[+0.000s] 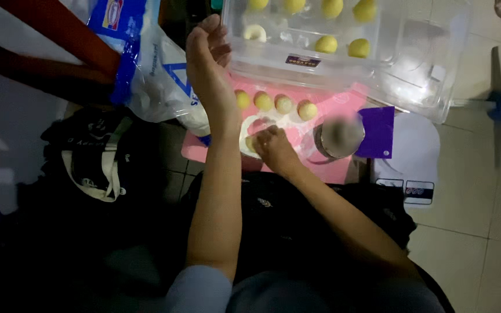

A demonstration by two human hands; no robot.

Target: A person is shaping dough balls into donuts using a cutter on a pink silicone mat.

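1. My right hand (272, 146) is at frame centre, fingers curled together and pressing down on a dough piece (251, 143) that sits on a floured patch of the pink mat (343, 104).
2. My left hand (207, 49) is raised at upper centre, fingers loosely bent and a little apart, holding nothing I can see. It hangs in front of the near wall of the clear plastic box (436, 87).
3. Dough reads as soft, light and a bit sticky; it would squash under a hard pinch. My guess is it's best cupped from the sides with light fingertips, keeping the flour underneath.
4. A row of four yellow dough balls (273, 102) lies on the mat just above my right hand, close together. They look as soft as the first piece and would dent easily.
5. More yellow balls (327, 44) sit inside the box at top centre, well apart from one another.
6. Flour bag (163, 75) at upper left, blue and white, slumped against the mat edge.
7. Round metal cup (340, 137) right of my hand is blurred, so its contents can't be told. Purple scraper (376, 132) sits just beside it, and a white scale (416, 162) is partly under it.
8. Hidden or hard to see: most of the dough under my palm, my right fingertips, the box top cut off by the frame. The lower frame is dark, and the black bag (97, 156) at left is hard to make out.
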